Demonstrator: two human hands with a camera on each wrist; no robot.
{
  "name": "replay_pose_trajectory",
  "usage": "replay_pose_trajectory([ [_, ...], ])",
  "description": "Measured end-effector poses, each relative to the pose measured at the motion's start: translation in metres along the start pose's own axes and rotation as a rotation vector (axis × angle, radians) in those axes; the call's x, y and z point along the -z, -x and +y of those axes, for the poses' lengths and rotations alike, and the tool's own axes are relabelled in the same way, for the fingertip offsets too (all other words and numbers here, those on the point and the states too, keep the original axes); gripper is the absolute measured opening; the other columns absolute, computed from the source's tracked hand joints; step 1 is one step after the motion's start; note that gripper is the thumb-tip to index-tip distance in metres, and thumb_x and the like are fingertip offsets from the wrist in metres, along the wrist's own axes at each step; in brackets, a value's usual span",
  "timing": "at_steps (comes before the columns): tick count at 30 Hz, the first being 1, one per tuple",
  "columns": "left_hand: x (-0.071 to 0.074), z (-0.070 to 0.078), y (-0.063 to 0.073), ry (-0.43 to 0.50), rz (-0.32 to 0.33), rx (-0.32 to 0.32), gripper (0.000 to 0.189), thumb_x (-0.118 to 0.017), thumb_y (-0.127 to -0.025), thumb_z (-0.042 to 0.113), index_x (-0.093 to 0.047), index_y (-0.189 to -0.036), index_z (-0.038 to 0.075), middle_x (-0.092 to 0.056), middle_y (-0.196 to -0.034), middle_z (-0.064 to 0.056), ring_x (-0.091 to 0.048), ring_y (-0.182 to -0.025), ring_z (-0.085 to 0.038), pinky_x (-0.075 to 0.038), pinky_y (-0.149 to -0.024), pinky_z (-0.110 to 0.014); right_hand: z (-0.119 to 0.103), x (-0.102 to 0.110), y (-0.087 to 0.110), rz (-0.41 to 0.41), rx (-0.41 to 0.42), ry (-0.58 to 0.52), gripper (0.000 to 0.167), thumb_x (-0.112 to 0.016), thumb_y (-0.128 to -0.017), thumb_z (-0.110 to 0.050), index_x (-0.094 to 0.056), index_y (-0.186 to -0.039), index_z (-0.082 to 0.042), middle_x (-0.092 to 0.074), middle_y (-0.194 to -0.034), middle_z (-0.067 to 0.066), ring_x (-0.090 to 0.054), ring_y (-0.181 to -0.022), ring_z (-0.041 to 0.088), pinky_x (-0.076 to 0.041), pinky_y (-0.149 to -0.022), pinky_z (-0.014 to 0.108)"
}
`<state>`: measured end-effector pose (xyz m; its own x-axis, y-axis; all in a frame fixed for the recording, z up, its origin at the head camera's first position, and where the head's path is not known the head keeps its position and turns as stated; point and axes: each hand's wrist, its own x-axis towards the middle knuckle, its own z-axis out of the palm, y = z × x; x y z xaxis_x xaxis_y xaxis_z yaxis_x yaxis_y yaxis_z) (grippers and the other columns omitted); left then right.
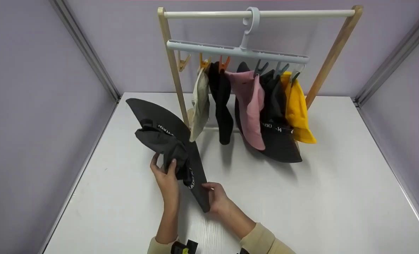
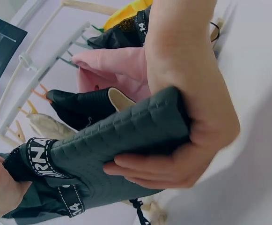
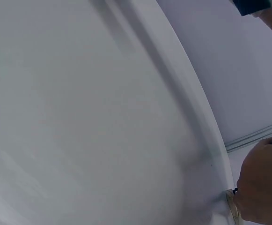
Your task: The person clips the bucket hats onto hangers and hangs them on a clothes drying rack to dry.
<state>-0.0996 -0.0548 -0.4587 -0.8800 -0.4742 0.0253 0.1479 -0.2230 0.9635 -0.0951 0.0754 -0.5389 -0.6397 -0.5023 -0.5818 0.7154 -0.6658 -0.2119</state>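
A black wide-brimmed hat (image 1: 167, 120) with white lettering on its band is held tilted over the left part of the table, its brim running from upper left to lower right. My left hand (image 1: 167, 180) grips the soft crown, thumb on the near side and fingers around the other. At the brim's near end, my right hand (image 1: 218, 197) pinches the edge between thumb and fingers. The left wrist view shows the stitched brim (image 2: 126, 122) close up, with the right hand (image 2: 192, 136) wrapped over its end.
Behind stands a wooden rack with a white rail (image 1: 209, 14). From it hangs a pale clip hanger (image 1: 230, 51) carrying a cream hat (image 1: 200, 106), a black hat (image 1: 223, 109), a pink hat (image 1: 250, 106), a black lettered hat (image 1: 278, 141) and a yellow hat (image 1: 297, 109). A tan clip (image 1: 184, 63) hangs leftmost.
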Motion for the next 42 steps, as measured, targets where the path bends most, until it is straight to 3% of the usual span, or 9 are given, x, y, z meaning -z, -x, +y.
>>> replay_pose_trajectory([
  [3,-0.002,0.002,0.000,-0.018,-0.050,-0.008,0.064,-0.050,-0.088,-0.003,-0.018,-0.144,0.005,-0.047,-0.124,-0.027,-0.051,-0.110,-0.030,-0.042,-0.082,-0.025,0.003,0.001,0.000,0.023,0.013,-0.022,0.014,-0.035,-0.087,-0.010,-0.046,-0.092,-0.002,-0.065,-0.076,0.008,-0.063,-0.067,0.016,-0.048,-0.065,0.023],
  [8,-0.006,0.003,-0.002,-0.112,-0.115,-0.004,0.067,-0.049,-0.079,-0.011,-0.029,-0.141,0.001,-0.053,-0.117,-0.023,-0.050,-0.107,-0.028,-0.039,-0.082,-0.027,0.005,0.003,-0.002,0.041,0.048,-0.054,0.015,-0.035,-0.086,-0.009,-0.047,-0.093,-0.002,-0.064,-0.074,0.007,-0.061,-0.064,0.015,-0.046,-0.061,0.023],
  [13,-0.009,0.005,0.001,-0.165,-0.160,-0.012,0.065,-0.047,-0.073,-0.013,-0.037,-0.137,-0.003,-0.051,-0.119,-0.022,-0.047,-0.108,-0.029,-0.036,-0.087,-0.035,0.009,0.005,-0.001,0.007,0.049,-0.081,0.020,-0.035,-0.085,-0.012,-0.053,-0.087,-0.005,-0.064,-0.073,0.005,-0.058,-0.060,0.013,-0.043,-0.055,0.022],
  [21,-0.017,0.006,0.009,-0.132,-0.298,-0.008,0.059,-0.043,-0.078,-0.014,-0.039,-0.136,-0.003,-0.054,-0.109,-0.018,-0.051,-0.100,-0.026,-0.040,-0.082,-0.031,0.010,0.005,0.000,0.004,0.021,-0.121,0.021,-0.035,-0.082,-0.015,-0.054,-0.078,-0.007,-0.062,-0.070,0.003,-0.056,-0.059,0.013,-0.042,-0.055,0.021],
  [28,-0.024,0.012,-0.005,-0.231,-0.420,-0.039,0.051,-0.046,-0.088,-0.002,-0.037,-0.138,0.000,-0.055,-0.114,-0.018,-0.051,-0.102,-0.027,-0.038,-0.086,-0.037,-0.001,0.001,-0.002,0.040,-0.020,-0.112,0.019,-0.037,-0.081,-0.015,-0.053,-0.074,-0.008,-0.059,-0.066,0.001,-0.052,-0.054,0.013,-0.040,-0.053,0.021],
  [33,-0.029,0.021,-0.021,-0.311,-0.421,-0.076,0.049,-0.050,-0.093,0.012,-0.036,-0.138,0.001,-0.056,-0.108,-0.015,-0.052,-0.093,-0.025,-0.040,-0.080,-0.036,-0.009,-0.010,0.000,0.064,-0.001,-0.096,0.016,-0.037,-0.085,-0.014,-0.049,-0.078,-0.007,-0.059,-0.068,0.003,-0.052,-0.059,0.015,-0.040,-0.059,0.024],
  [37,-0.034,0.030,-0.031,-0.371,-0.395,-0.091,0.053,-0.057,-0.091,0.024,-0.038,-0.137,0.005,-0.056,-0.100,-0.010,-0.051,-0.084,-0.021,-0.040,-0.074,-0.033,-0.014,-0.018,0.000,0.038,0.006,-0.062,0.016,-0.036,-0.086,-0.014,-0.049,-0.087,-0.005,-0.060,-0.075,0.005,-0.055,-0.066,0.015,-0.041,-0.065,0.024],
  [42,-0.040,0.040,-0.041,-0.461,-0.332,-0.083,0.043,-0.061,-0.087,0.036,-0.041,-0.113,0.007,-0.054,-0.091,-0.008,-0.050,-0.077,-0.020,-0.039,-0.069,-0.033,-0.020,-0.025,-0.001,0.009,-0.006,-0.059,0.016,-0.036,-0.087,-0.013,-0.050,-0.090,-0.005,-0.062,-0.078,0.007,-0.057,-0.070,0.017,-0.042,-0.068,0.026],
])
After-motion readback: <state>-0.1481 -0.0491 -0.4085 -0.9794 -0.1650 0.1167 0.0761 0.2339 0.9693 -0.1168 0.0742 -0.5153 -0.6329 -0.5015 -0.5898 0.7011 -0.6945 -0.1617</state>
